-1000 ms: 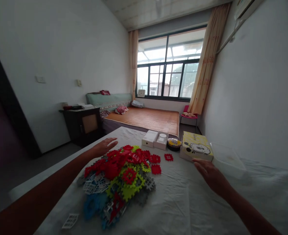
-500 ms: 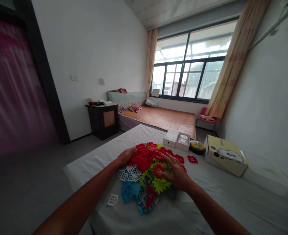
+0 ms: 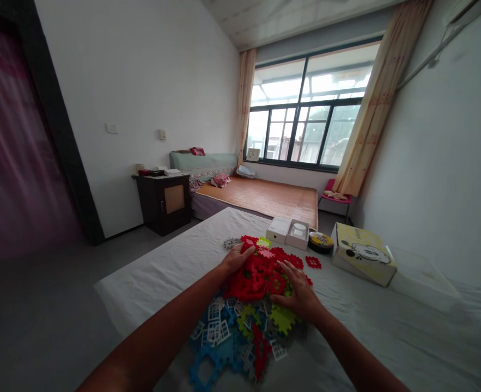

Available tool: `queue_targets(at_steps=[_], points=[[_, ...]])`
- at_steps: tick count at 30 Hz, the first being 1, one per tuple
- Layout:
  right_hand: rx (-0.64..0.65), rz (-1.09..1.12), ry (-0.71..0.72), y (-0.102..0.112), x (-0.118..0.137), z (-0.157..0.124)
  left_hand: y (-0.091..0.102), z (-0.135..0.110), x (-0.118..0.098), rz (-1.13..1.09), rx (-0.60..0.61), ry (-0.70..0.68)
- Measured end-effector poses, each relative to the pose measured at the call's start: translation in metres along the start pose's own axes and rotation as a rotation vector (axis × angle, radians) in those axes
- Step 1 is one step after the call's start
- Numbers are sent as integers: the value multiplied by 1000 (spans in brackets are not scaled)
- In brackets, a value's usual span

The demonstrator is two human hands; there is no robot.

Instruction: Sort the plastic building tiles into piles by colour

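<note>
Since its plastic pieces (image 3: 283,319) lie loose, the heap (image 3: 246,280) short of the white sheet (image 3: 170,267)'s far edge is apparently steadied between the spread-fingered right hand (image 3: 299,291) and left hand (image 3: 235,259), whose grip cannot be told.

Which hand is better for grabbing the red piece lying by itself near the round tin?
Probably the right hand: it is at the right side of the toy pile, nearer that red piece. The left hand is across the pile.

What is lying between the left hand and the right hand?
In the head view, mostly red pieces lie between the left hand and the right hand.
</note>
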State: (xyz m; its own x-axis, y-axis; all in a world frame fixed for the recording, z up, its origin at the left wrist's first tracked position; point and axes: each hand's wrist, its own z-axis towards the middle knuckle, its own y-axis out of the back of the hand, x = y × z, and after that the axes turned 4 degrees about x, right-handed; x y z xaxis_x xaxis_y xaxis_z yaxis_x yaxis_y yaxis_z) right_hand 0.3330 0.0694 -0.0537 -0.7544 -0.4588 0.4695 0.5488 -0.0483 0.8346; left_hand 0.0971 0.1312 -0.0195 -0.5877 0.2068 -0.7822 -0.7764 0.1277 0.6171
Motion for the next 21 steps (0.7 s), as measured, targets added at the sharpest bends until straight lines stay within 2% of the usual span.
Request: queue_targets(at_steps=[6, 11, 16, 18, 19, 21], points=[[-88, 49, -25, 20, -32, -32, -43, 4, -49, 108, -12, -200], [-117, 66, -30, 36, -61, -72, -95, -7, -92, 280, 119, -327], [-139, 28, -101, 47, -92, -114, -148, -17, -122, 306, 268, -381], [-145, -2, -139, 55, -109, -128, -151, -25, -133, 302, 326, -414], [-153, -21, -150, 61, -116, -133, -145, -31, -138, 306, 345, -428], [-194, -77, -151, 74, -126, -136, -115, -49, -142, 344, 344, -481]])
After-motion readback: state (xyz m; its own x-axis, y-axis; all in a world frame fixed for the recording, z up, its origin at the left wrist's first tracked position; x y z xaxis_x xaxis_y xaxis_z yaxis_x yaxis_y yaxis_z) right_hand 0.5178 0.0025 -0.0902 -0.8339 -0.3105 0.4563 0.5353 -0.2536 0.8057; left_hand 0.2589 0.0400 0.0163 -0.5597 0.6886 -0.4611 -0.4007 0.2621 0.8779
